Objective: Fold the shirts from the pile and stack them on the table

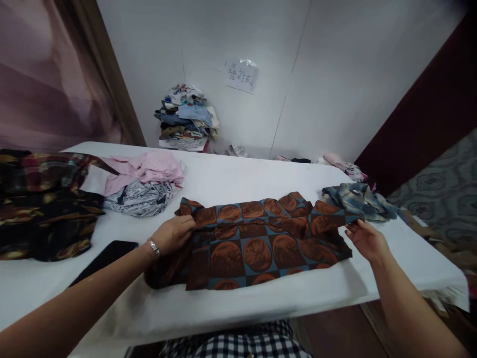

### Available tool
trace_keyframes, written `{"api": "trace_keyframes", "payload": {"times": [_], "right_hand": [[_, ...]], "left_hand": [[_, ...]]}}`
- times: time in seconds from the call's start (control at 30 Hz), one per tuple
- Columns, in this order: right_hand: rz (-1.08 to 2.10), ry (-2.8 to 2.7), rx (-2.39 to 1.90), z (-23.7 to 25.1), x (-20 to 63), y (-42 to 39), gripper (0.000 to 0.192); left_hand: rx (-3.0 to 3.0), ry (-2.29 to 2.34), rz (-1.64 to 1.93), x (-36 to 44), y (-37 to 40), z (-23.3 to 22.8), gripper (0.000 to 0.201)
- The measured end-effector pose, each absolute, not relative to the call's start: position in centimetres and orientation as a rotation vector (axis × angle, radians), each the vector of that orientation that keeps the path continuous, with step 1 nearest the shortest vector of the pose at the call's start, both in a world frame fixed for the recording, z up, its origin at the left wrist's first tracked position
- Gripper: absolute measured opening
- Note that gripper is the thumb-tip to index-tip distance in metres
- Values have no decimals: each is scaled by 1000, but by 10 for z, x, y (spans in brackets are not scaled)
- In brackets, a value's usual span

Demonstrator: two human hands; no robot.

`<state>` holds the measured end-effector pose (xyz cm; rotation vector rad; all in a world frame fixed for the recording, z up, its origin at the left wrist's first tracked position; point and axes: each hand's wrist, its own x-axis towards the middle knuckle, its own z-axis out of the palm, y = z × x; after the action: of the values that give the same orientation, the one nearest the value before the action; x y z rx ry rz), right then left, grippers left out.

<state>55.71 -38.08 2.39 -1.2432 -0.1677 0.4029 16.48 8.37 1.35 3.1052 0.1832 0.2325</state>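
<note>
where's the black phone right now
In the head view, the black phone lies flat on the white table, at the left near the front edge, beside the left hand wrist and below the dark patterned garment.

A desk (261, 179) covered in white cloth carries everything. Near its front edge lies a brown and blue shirt with a circle print (257, 243), spread flat. At the left end sits a dark patterned garment (40, 204); beside it, a pink garment (145, 171) rests over a black-and-white printed one (139, 199). A black phone (106, 258) lies front left, and a blue plaid shirt (357, 199) lies crumpled at the right end
</note>
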Motion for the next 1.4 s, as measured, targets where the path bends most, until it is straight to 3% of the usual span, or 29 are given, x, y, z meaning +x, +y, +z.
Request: {"api": "trace_keyframes", "payload": {"times": [0.2, 0.53, 0.63, 0.9, 1.07, 1.2, 1.33, 1.4], "right_hand": [[246, -186, -1409, 24, 556, -382, 24], [145, -230, -1274, 25, 559, -376, 24], [107, -300, -1236, 48, 556, -356, 25], [-374, -536, -1079, 124, 503, -305, 19], [-188, -383, -1070, 86, 481, -326, 17], [-32, -266, -1069, 61, 488, -343, 20], [-15, -363, -1050, 83, 498, -327, 17], [29, -501, -1096, 104, 496, -305, 19]], "left_hand": [[3004, 191, 254, 157, 81, 9, 20], [2788, 557, 425, 150, 79, 17, 13], [2734, 705, 412, 151, 83, 14, 12], [2799, 887, 292, 157, 93, 10, 18], [2807, 849, 340, 150, 96, 11, 14], [2865, 658, 157, 149, 93, 10, 15], [2872, 604, -99, 156, 93, 17, 19], [2841, 616, -53, 165, 89, 29, 23]]}}
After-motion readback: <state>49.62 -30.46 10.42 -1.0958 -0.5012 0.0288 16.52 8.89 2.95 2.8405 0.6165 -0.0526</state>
